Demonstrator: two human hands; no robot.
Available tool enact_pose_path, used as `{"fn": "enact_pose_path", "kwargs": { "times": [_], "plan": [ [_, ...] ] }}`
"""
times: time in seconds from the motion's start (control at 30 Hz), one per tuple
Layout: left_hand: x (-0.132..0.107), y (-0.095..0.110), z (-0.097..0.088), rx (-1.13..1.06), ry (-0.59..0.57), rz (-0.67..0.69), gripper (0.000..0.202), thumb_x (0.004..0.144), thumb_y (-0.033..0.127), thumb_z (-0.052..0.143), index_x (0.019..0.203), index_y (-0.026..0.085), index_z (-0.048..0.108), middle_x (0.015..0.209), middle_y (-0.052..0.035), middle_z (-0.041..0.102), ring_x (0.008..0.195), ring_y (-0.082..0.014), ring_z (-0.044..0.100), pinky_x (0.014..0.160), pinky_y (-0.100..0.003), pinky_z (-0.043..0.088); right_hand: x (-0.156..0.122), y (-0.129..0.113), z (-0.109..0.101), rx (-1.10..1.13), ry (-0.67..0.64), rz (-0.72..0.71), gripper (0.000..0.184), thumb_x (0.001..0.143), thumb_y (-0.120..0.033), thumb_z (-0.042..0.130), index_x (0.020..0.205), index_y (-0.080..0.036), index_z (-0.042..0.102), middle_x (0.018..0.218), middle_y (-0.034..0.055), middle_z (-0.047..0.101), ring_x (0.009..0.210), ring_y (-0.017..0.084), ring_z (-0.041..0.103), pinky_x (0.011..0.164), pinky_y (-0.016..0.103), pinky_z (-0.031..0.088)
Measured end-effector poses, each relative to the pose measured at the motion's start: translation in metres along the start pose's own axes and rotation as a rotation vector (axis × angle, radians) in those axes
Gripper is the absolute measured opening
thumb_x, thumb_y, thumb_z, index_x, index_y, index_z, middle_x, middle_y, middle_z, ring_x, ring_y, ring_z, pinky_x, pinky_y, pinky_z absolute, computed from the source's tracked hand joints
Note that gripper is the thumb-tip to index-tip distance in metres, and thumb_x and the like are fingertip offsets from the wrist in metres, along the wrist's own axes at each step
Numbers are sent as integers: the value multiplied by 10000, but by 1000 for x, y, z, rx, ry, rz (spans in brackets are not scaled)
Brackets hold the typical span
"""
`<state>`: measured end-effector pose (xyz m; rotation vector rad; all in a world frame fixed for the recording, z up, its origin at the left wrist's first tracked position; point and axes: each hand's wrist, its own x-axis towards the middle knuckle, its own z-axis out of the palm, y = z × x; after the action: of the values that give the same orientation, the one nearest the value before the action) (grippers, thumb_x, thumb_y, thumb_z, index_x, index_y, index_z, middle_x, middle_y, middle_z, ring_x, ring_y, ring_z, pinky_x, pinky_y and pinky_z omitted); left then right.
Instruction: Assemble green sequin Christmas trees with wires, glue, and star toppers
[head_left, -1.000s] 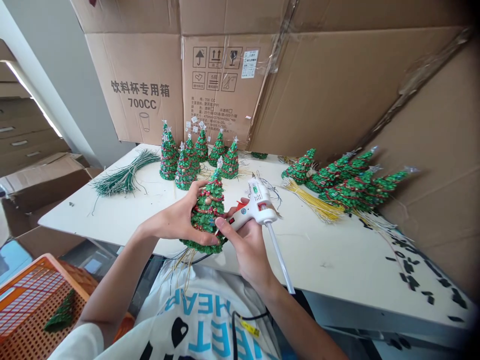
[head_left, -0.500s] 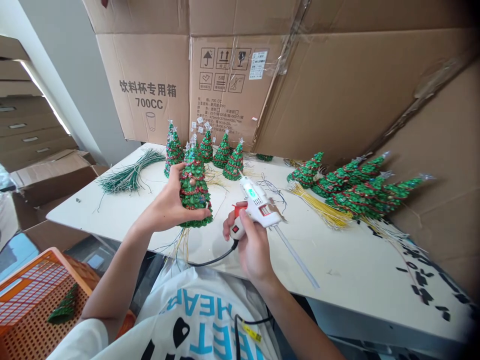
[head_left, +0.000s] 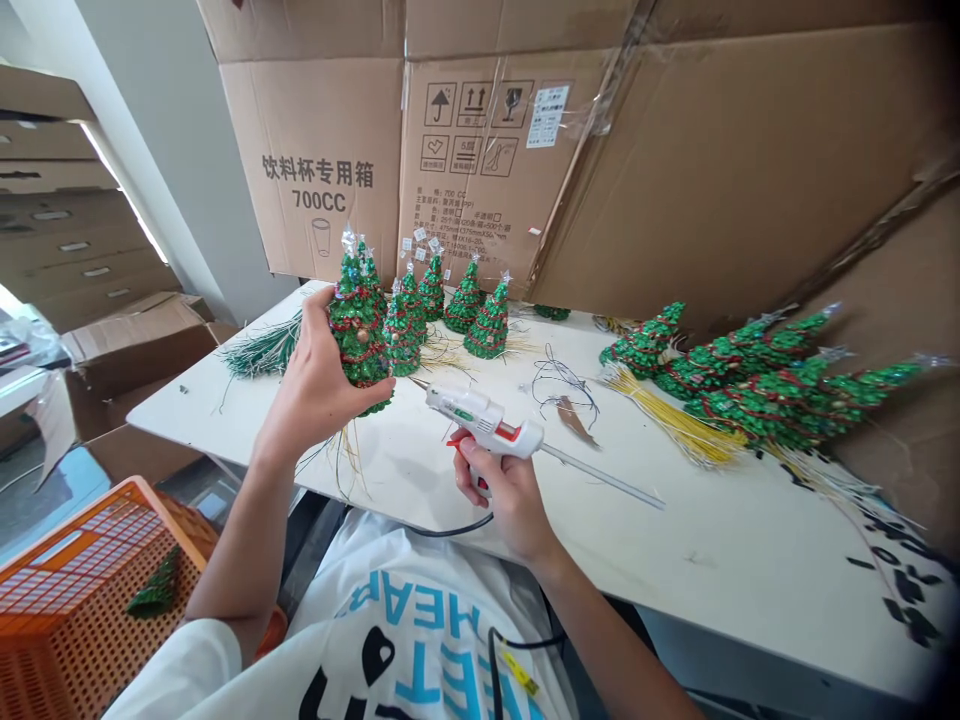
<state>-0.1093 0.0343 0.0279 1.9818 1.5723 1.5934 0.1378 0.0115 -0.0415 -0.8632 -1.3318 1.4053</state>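
**Where the small tree (head_left: 358,330) has parted from the glue gun (head_left: 484,420): hands and bench stock**

Since a second ago, when the gun's nozzle sat against the lower tier of the tree at the near edge, the two have separated; entries follow from the hands outward.

- Left hand (head_left: 319,375): fingers curled round the back of the small tree, thumb pressed under its base. The tree is upright and carried out over the near-left part of the table (head_left: 675,540), just beside the standing trees (head_left: 450,300). Whether its base touches the board cannot be told. Loose wire tails (head_left: 349,450) hang from beneath it.
- Right hand (head_left: 499,490): closed round the glue gun's handle, forefinger by the red trigger. The gun has swung level, with its nozzle pointing left, apart from the tree. A glue stick (head_left: 600,477) projects from the rear and a black cable (head_left: 450,527) trails toward the body.
- Judgement: glue contact on this piece looks finished, as the tree has moved to the upright group.
- Standing trees: several, upright, with clear star tops, at the back of the table.
- Lying trees (head_left: 757,370): a row on their sides at right, with yellow wires (head_left: 667,415) fanned beside them.
- Green wire bundle (head_left: 262,350): far left of the table.
- Cardboard boxes (head_left: 480,150): stacked behind the table.
- Orange crate (head_left: 67,610): lower left, off the table.
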Motion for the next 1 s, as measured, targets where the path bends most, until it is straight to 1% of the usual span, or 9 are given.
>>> {"fn": "enact_pose_path", "kwargs": {
  "times": [0.13,0.3,0.4,0.57,0.67,0.83,1.0],
  "plan": [
    [-4,7,2,25,-14,25,1062,659,314,1014,1545,264,431,1519,-161,557,1473,-438,533,1304,-592,374,1,-1,0,-15,-11,44,372,947,-578,722,978,-211,668,618,-61,539,482,102,415,456,270,245],
    [-6,14,2,35,-63,21,1062,691,284,977,1586,258,405,1561,-165,544,1475,-433,534,1289,-556,391,1,-1,-1,-19,-21,77,389,936,-578,717,983,-194,681,606,-65,515,484,99,411,460,266,237],
    [-5,15,1,48,-62,18,1065,686,277,973,1587,257,405,1561,-166,547,1471,-434,538,1276,-543,405,0,-1,-2,-15,-26,76,394,937,-578,715,987,-188,685,605,-65,514,486,95,399,463,265,241],
    [-5,14,1,3,-48,23,1043,673,275,977,1565,256,437,1542,-152,563,1474,-432,537,1285,-536,400,0,0,-2,-10,-30,70,403,947,-581,711,995,-182,682,605,-67,511,487,90,389,463,265,246],
    [-5,14,1,28,-57,39,1052,691,279,968,1585,251,414,1549,-161,556,1468,-431,547,1269,-537,419,0,0,-2,-12,-25,71,411,945,-587,711,997,-180,681,604,-67,511,488,90,393,459,264,244],
    [-7,14,1,148,-83,60,1072,751,286,936,1632,278,326,1594,-158,522,1464,-418,562,1254,-554,450,0,-4,-1,-30,-20,85,406,933,-583,718,980,-183,677,599,-66,511,486,90,402,457,260,239],
    [-8,12,1,175,-80,97,1048,777,281,919,1631,295,311,1577,-153,530,1456,-409,572,1231,-553,479,1,-5,0,-36,-10,86,388,928,-570,712,973,-187,674,597,-67,510,476,88,403,457,258,234]
  ]
}}
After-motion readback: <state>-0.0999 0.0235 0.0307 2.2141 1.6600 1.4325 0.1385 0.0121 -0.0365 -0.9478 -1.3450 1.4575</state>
